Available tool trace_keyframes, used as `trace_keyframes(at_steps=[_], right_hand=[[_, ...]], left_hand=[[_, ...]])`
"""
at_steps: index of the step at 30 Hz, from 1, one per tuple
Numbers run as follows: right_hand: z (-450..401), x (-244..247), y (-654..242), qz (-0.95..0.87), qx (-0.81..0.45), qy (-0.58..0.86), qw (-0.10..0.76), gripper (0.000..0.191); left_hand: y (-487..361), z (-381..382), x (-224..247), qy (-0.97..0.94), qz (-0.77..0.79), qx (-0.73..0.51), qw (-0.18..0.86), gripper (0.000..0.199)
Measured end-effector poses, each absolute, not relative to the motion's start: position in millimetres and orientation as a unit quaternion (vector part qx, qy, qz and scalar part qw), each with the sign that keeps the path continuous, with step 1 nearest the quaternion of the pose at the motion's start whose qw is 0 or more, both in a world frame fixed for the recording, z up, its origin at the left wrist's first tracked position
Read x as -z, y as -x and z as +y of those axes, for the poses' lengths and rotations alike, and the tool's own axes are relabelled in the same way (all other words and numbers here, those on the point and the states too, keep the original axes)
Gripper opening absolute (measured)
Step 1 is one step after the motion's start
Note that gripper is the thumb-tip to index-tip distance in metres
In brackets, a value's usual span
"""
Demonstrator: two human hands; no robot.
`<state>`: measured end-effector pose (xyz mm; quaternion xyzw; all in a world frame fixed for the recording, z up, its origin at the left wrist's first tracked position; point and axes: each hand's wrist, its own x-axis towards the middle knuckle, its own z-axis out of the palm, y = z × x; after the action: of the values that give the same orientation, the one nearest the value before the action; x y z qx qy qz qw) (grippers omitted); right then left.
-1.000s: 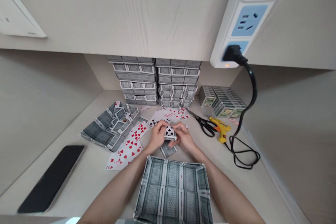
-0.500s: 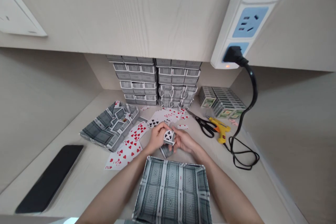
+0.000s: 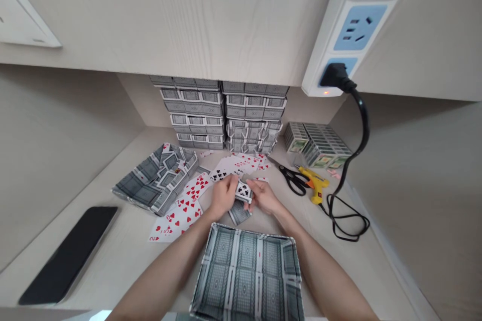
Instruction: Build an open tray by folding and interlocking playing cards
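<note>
Between my two hands is a playing card (image 3: 243, 189) with black clubs, its near edge bent up. My left hand (image 3: 225, 194) grips the card's left side, fingers closed. At its right side my right hand (image 3: 264, 196) pinches the card between thumb and fingers. Just below them a patterned card (image 3: 239, 212) lies back up on the table. Nearer to me, between my forearms, is a tray made of cards (image 3: 246, 271). Face-up heart cards (image 3: 179, 216) spread out left of my hands, and more cards (image 3: 241, 163) lie beyond them.
A second card tray (image 3: 156, 180) and a black phone (image 3: 70, 256) lie left. Stacked card boxes (image 3: 196, 110) stand behind. Right are black scissors (image 3: 295, 180), a yellow glue gun (image 3: 316, 183) with a looped cord, and card packs (image 3: 326, 145). A power strip (image 3: 352, 40) hangs above.
My hands have moved slightly apart, and the clubs card between them shows flatter and wider. More of the patterned card below is visible. The view has shifted slightly.
</note>
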<state>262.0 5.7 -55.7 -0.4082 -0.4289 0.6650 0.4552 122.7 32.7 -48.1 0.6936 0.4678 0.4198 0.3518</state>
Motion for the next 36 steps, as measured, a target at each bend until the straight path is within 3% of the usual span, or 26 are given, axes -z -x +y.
trace_keyframes(at_steps=[6, 16, 24, 36], right_hand=[[4, 53, -264, -0.468, -0.627, 0.430, 0.451, 0.030], [4, 54, -271, -0.543, -0.545, 0.430, 0.473, 0.031], [4, 55, -266, -0.554, -0.534, 0.457, 0.446, 0.034], [6, 61, -260, -0.577, -0.527, 0.471, 0.408, 0.033]], left_hand=[[-125, 35, 50, -0.744, 0.460, -0.379, 0.301, 0.035], [-125, 37, 52, -0.668, 0.414, -0.407, 0.465, 0.035], [-116, 36, 45, -0.729, 0.417, -0.367, 0.400, 0.034], [-113, 39, 43, -0.694, 0.436, -0.344, 0.458, 0.040]])
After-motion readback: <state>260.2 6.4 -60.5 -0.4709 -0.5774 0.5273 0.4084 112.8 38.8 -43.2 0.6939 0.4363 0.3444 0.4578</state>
